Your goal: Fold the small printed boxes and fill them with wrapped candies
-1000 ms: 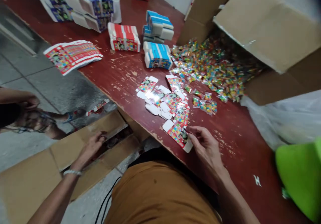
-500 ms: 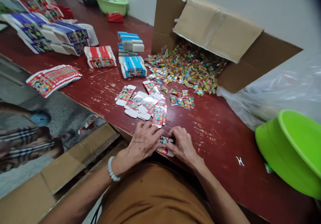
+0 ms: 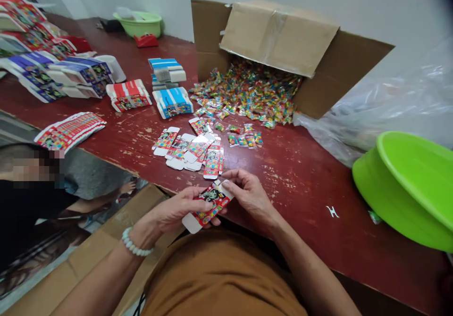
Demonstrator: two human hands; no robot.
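A small red candy box [image 3: 211,200], printed in many colours with white end flaps, is held above the table's front edge. My left hand [image 3: 184,206] is closed around its lower left part, thumb on the printed face. My right hand [image 3: 248,191] pinches the flap at its upper right end, some fingers hidden behind. Just beyond lie several flat box blanks [image 3: 212,159] in a loose pile. Small clear candy packets [image 3: 242,141] lie to the right of that pile, filled with coloured balls.
An open carton [image 3: 279,28] lies on its side, spilling many packets. Strapped blue blanks [image 3: 174,103], red blanks [image 3: 128,95] and purple blanks [image 3: 83,73] stand left. A green basin [image 3: 399,198] is at right. Below the table's left edge are a person [image 3: 31,212] and cardboard [image 3: 116,240].
The box has come up off the tabletop and is now tilted between both hands. My left hand has turned to cradle it. At left, the person has come further into view.
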